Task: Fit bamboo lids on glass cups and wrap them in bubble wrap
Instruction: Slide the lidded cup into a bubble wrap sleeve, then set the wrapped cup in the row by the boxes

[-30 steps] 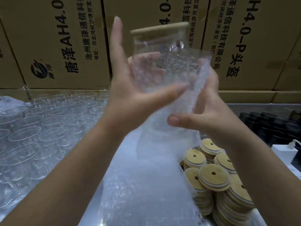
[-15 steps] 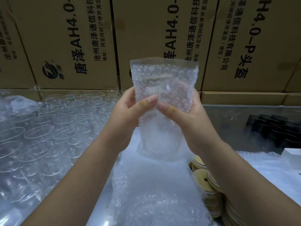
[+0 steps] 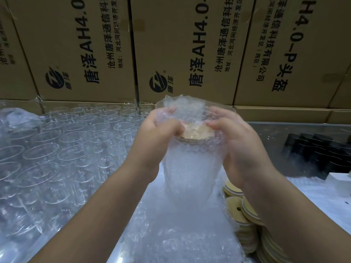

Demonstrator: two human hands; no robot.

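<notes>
Since half a second earlier, the wrapped cup had come down from in front of the boxes, and both hands had slid up to its top. The cup [image 3: 190,160] stood upright in mid-air inside a bubble wrap bag [image 3: 191,188], long axis vertical, with its bamboo lid [image 3: 193,134] facing up. The bag's open flap [image 3: 180,109] rose past the lid on the far side, away from the person.

The left hand [image 3: 159,130] pinched the bag at the lid's left edge, fingers curled. The right hand [image 3: 234,137] gripped it at the right edge. Both sat level with the lid, equally near. The flap probably needed folding back toward the person, over the lid.

Below lay a pile [image 3: 171,236] of bubble wrap. Bare cups [image 3: 57,149] stood in rows to the left, spare lids [image 3: 245,215] were stacked to the right, and printed boxes [image 3: 190,54] rose behind.
</notes>
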